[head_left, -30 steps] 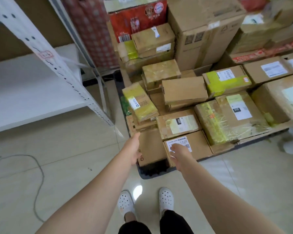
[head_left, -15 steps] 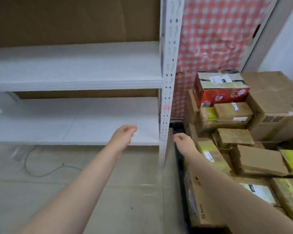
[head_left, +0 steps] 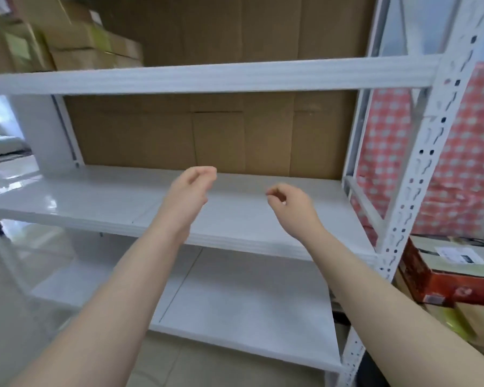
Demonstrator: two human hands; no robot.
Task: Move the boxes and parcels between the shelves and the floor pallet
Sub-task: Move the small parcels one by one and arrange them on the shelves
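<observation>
Loosely curled and holding nothing, the left hand [head_left: 189, 191] and right hand [head_left: 291, 208] hang above the middle shelf [head_left: 95, 202], whose white board runs wide to both sides of them. Boxes [head_left: 76, 40] sit up and left; a red box [head_left: 444, 283] lies low right, past the post [head_left: 425, 169].

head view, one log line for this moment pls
left hand: empty, loosely curled | right hand: empty, loosely curled | both in front of middle shelf | red box: right of rack
</observation>
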